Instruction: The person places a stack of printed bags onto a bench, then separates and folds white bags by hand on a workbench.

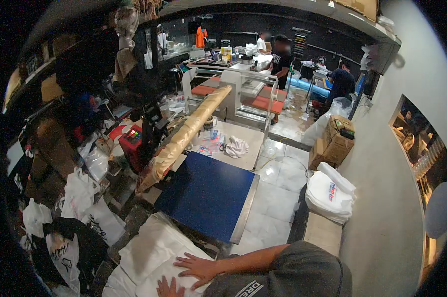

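Note:
Both of my hands lie flat on a pile of white cloth [149, 250] at the bottom of the head view. One hand, on the arm that comes in from the right, is my right hand [201, 270], with its fingers spread on the fabric. Lower and slightly to the left, my left hand [170, 289] also has its fingers apart, partly cut off by the frame's bottom edge. Just beyond the cloth is a flat blue board [206, 195]. Neither hand grips anything.
A long brown-wrapped roll [189, 131] slants above the blue board. Folded white shirts [330, 193] lie on a ledge at right, near cardboard boxes [335, 141]. White bags [80, 193] are at left. Several people are in the background.

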Tool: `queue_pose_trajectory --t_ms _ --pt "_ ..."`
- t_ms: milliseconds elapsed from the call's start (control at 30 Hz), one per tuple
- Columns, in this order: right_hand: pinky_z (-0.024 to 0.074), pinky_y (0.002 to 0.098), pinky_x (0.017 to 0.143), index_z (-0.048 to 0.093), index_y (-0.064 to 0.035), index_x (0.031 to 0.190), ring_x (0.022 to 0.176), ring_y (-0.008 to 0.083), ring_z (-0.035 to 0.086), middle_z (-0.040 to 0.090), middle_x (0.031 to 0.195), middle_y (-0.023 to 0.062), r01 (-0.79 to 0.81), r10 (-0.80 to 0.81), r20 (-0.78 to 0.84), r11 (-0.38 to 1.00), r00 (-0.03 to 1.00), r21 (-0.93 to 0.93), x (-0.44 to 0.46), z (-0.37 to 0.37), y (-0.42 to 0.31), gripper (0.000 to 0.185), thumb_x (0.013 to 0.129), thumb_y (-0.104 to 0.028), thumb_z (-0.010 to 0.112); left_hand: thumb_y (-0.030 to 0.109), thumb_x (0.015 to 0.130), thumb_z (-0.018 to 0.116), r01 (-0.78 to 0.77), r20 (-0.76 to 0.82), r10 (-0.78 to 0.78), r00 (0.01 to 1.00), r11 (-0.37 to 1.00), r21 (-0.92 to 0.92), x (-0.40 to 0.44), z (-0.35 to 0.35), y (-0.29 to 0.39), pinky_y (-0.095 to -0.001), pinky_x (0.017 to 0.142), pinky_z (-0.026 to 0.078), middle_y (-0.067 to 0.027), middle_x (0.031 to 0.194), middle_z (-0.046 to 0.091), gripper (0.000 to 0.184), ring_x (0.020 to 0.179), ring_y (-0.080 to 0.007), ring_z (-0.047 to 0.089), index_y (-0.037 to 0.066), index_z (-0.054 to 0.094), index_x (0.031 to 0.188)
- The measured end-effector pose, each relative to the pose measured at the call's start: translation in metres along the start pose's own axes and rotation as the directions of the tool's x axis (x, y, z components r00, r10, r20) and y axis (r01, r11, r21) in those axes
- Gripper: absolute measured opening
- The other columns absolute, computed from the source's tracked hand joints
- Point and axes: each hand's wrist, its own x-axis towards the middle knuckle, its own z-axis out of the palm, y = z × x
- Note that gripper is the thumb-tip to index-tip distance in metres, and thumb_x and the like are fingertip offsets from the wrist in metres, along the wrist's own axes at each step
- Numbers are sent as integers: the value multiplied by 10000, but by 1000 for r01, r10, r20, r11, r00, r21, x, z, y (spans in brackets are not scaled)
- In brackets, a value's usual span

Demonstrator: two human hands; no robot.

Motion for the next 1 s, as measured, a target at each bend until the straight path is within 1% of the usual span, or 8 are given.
queue_pose_trajectory --t_ms 167,367,500,667,700,767,833,1000 --pt "81 631 1236 396 -155 1530 1555 420 -10 117 1683 168 151 -152 82 988 985 22 -24 6 36 1146 537 -420 900 557 833 690 -110 292 69 954 986 124 -56 -28 18 -641 1156 246 -212 1648 238 926 1481 -488 237 147 339 1585" --pt "109 615 1243 244 -196 1588 1552 429 39 42 1693 162 158 -131 169 974 977 -160 -26 0 29 1356 400 -257 896 412 855 692 -121 -20 121 992 993 5 -67 -2 15 -606 1161 260 -204 1599 353 793 1452 -441 332 142 414 1547" --pt "215 640 1197 356 -157 1547 1509 481 189 202 1654 205 203 -183 99 942 978 -267 -19 -11 26 998 702 -451 798 366 852 713 -214 78 215 974 977 -20 -59 -27 -10 -531 1118 365 -181 1481 523 703 1357 -386 484 120 508 1478" --pt "309 496 1182 314 -21 1540 1451 417 351 316 1593 251 134 -90 -180 959 980 248 12 -85 26 877 875 -459 681 299 823 781 106 25 -104 994 977 -184 5 -125 -51 -464 992 489 -210 1184 695 580 1124 -381 635 61 636 1332" --pt "371 444 1146 341 24 1509 1416 388 407 376 1544 262 109 -41 -323 974 945 196 23 -95 30 790 932 -423 645 345 840 766 -88 -364 153 919 978 189 30 -135 -56 -502 1024 461 -222 1218 682 611 1127 -404 629 47 617 1352" --pt "408 450 1112 397 12 1471 1343 395 476 447 1477 252 -65 148 -572 985 807 162 25 -116 16 677 950 -345 643 386 846 765 -9 -538 217 814 932 363 47 -138 -43 -548 1093 386 -228 1370 597 657 1259 -403 549 39 591 1376" --pt "418 453 1101 437 -2 1440 1316 394 494 471 1447 243 -129 187 -593 982 783 140 24 -112 23 621 950 -318 649 366 942 643 80 -618 -160 770 985 -155 76 -107 -32 -590 1199 210 -257 1461 479 545 1417 -442 364 11 563 1347" --pt "430 477 1075 551 -57 1342 1287 405 500 501 1422 220 -157 163 -303 987 939 43 9 -12 46 494 925 -287 679 315 842 728 -38 -423 13 906 998 -50 109 48 -26 -593 1175 244 -304 1473 399 678 1387 -476 359 -2 513 1401"
